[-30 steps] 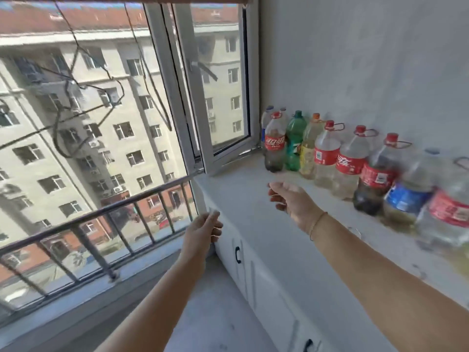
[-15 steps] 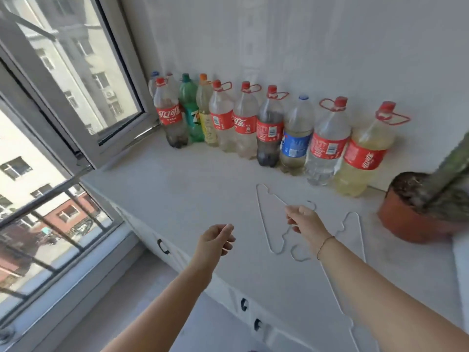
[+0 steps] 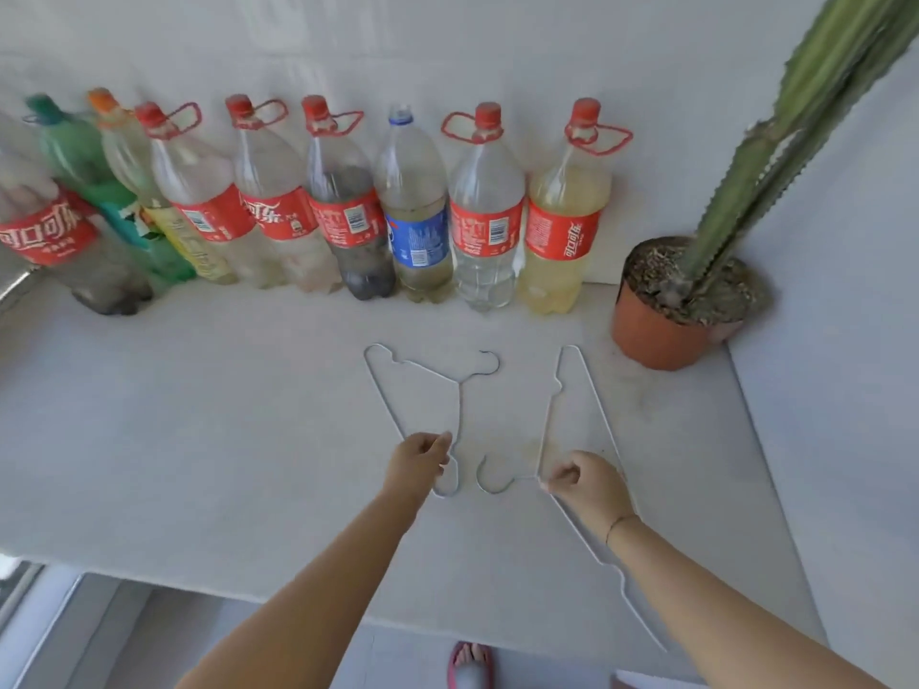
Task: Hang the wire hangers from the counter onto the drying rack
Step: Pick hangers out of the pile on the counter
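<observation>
Two thin wire hangers lie flat on the white counter point(image 3: 199, 440). The left hanger point(image 3: 422, 372) has its hook pointing right near the back. The right hanger point(image 3: 572, 405) is longer, with its hook point(image 3: 490, 482) curling left at the front. My left hand point(image 3: 420, 460) pinches the left hanger's wire near its lower corner. My right hand point(image 3: 584, 482) is closed on the right hanger's wire just beside its hook. The drying rack is out of view.
A row of several plastic drink bottles point(image 3: 348, 211) stands along the back wall. A potted cactus point(image 3: 691, 290) in an orange pot sits at the right, close to the right hanger's far tip. The counter's front edge runs below my forearms, and a slippered foot point(image 3: 470, 663) shows on the floor.
The view swung from the window down to the counter. Both hands dropped from mid-air onto the hangers, and each hand closed on one.
</observation>
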A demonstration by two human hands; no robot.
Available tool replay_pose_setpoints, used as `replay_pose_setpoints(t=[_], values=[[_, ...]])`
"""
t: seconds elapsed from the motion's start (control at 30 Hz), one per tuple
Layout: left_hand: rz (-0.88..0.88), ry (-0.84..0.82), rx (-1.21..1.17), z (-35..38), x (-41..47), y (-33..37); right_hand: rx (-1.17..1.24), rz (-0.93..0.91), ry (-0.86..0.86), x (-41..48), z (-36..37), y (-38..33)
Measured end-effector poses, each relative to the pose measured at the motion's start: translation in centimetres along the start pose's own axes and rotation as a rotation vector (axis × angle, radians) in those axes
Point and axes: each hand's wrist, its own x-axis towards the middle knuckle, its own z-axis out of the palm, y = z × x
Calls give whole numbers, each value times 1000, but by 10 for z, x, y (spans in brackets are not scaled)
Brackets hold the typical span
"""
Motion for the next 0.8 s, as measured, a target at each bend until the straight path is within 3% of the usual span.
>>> replay_pose_setpoints(t=[0.33, 0.6, 0.8], values=[[-14, 1, 149, 15, 49, 6, -178, 1, 8, 7, 12, 6], [29, 59, 331, 22, 74, 21, 519, 72, 9, -10, -26, -11], [15, 103, 426, 32, 74, 23, 762, 139, 14, -16, -34, -14]])
